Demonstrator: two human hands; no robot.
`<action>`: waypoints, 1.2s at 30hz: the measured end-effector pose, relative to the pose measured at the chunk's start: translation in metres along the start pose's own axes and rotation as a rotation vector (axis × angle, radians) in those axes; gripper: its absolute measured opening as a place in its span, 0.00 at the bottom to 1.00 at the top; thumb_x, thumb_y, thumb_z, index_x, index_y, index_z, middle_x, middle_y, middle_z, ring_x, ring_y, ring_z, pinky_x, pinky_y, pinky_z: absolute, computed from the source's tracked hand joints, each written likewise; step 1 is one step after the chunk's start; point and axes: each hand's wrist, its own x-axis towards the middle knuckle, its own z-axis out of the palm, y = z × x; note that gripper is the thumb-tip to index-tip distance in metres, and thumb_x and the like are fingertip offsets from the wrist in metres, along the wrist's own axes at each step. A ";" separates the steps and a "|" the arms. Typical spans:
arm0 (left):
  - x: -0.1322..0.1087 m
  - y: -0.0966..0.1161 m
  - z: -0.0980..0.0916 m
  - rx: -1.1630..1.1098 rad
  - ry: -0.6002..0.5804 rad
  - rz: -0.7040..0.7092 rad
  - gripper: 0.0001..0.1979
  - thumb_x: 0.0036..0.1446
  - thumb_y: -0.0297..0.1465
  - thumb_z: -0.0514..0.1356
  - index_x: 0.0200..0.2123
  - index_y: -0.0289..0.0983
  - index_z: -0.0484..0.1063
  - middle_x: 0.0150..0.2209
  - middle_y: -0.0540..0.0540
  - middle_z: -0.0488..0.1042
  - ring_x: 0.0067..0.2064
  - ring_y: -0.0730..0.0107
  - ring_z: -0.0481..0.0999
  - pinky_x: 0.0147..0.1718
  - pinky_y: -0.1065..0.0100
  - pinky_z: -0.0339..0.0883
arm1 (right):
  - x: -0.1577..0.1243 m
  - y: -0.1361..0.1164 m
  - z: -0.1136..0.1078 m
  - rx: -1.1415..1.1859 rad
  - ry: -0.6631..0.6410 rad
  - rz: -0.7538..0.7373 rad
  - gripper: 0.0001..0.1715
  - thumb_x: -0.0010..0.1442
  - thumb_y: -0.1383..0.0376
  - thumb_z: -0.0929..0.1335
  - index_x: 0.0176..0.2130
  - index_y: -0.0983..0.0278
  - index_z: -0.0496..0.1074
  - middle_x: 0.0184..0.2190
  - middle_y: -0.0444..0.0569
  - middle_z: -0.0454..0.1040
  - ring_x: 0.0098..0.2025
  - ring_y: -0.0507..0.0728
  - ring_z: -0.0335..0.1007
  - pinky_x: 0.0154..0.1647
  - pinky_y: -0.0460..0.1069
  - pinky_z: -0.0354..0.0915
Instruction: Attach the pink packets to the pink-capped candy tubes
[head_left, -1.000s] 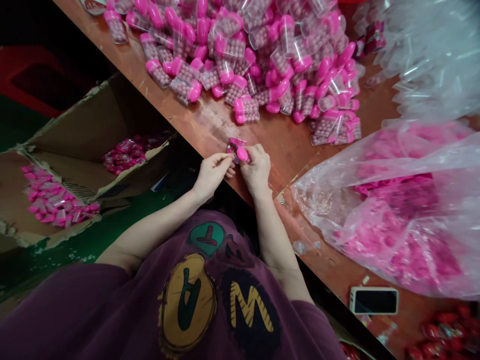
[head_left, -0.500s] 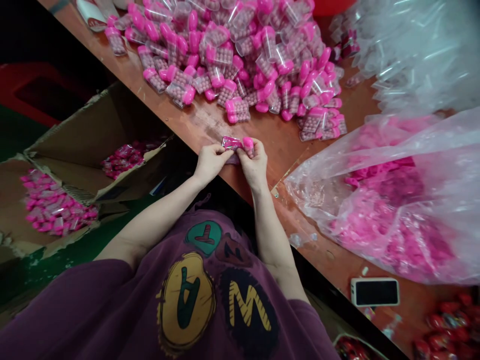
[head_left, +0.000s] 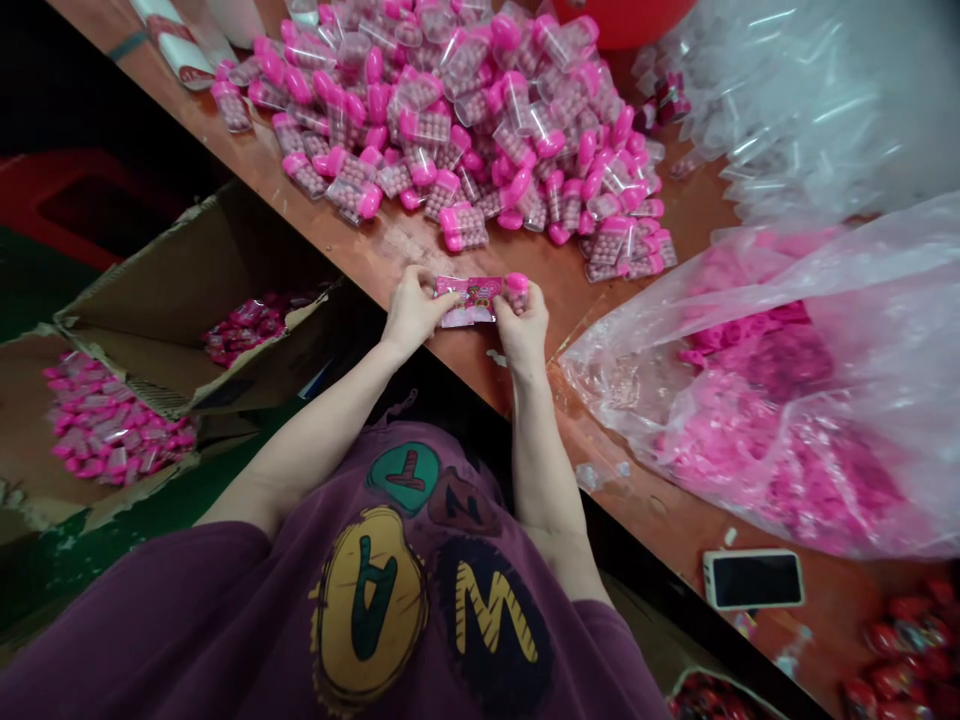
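Note:
A pink printed plastic sleeve is stretched flat between my hands over the table's front edge. My left hand pinches its left end between thumb and fingers. At the other end, my right hand grips the sleeve with the thumb and also holds a small pink-capped candy bottle, whose lower part the fingers hide. Just beyond my hands, a capped bottle of pink balls lies at the front of a big pile of similar bottles.
A clear plastic bag of pink pieces lies right of my hands, with transparent empty containers behind it. A phone rests near the table edge. Cardboard boxes with pink packed items stand lower left.
My hands have moved apart, and the sleeve between them has turned from narrow and folded to spread flat, its print showing. The view has shifted slightly.

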 end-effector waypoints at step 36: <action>-0.057 0.024 0.018 -0.418 -0.142 -0.273 0.15 0.60 0.31 0.71 0.23 0.34 0.74 0.14 0.56 0.64 0.15 0.85 0.58 0.15 0.77 0.46 | -0.055 -0.018 -0.010 0.355 -0.161 0.172 0.23 0.60 0.50 0.76 0.50 0.59 0.77 0.36 0.44 0.79 0.36 0.52 0.75 0.45 0.51 0.75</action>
